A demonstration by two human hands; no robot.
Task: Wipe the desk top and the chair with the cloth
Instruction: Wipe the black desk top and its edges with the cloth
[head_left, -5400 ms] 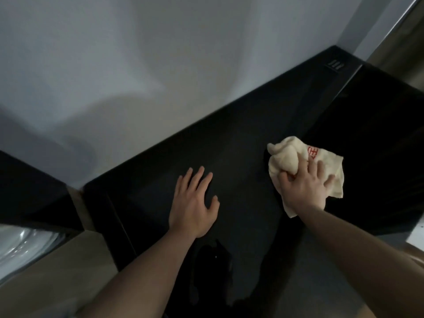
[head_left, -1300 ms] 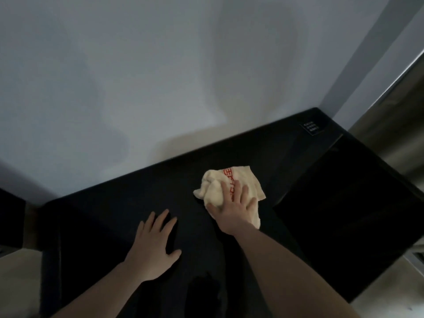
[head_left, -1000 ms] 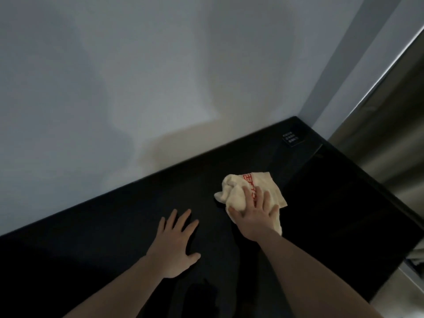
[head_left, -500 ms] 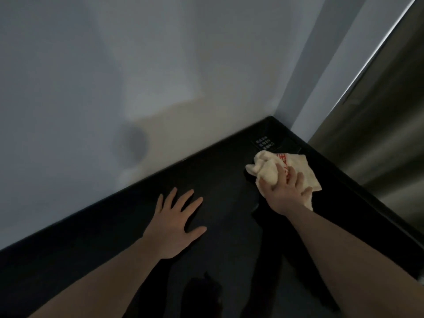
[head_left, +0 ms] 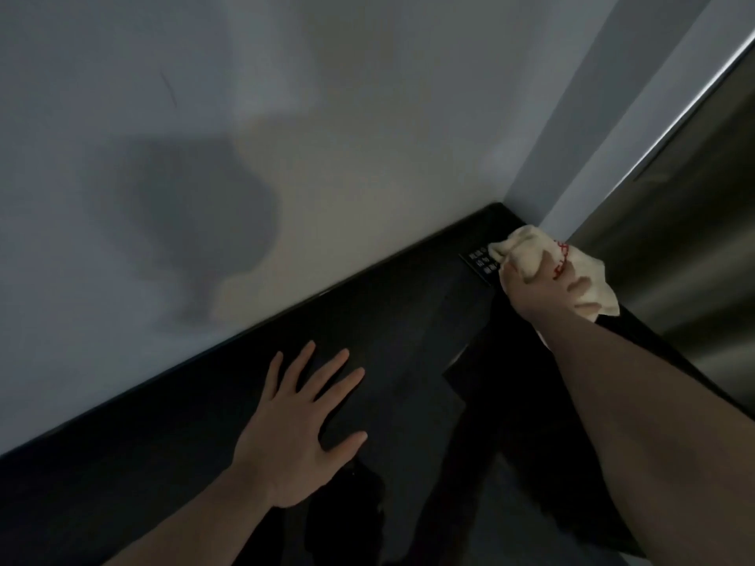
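**Cloth pressed into the far corner of the black desk**

From the head camera, the black desk top (head_left: 408,320) runs diagonally from the lower left of the frame up to a corner at the upper right, where it meets the pale wall (head_left: 245,116). The right hand (head_left: 539,292) sits in that corner, fingers curled over a bunched cream cloth (head_left: 531,255) with red markings, gripping it and holding it down on the surface. The cloth touches the right edge of a small panel of white marks (head_left: 479,261) set into the desk, partly covering it. A loose flap of the cloth sticks out toward the desk's right edge, next to the grey metallic surface (head_left: 694,239) at the right of the frame.

The left hand (head_left: 302,426) lies flat on the desk at lower centre, palm down, fingers spread wide, holding nothing. It is well apart from the cloth. Shadows of arms fall on the wall and the glossy top.
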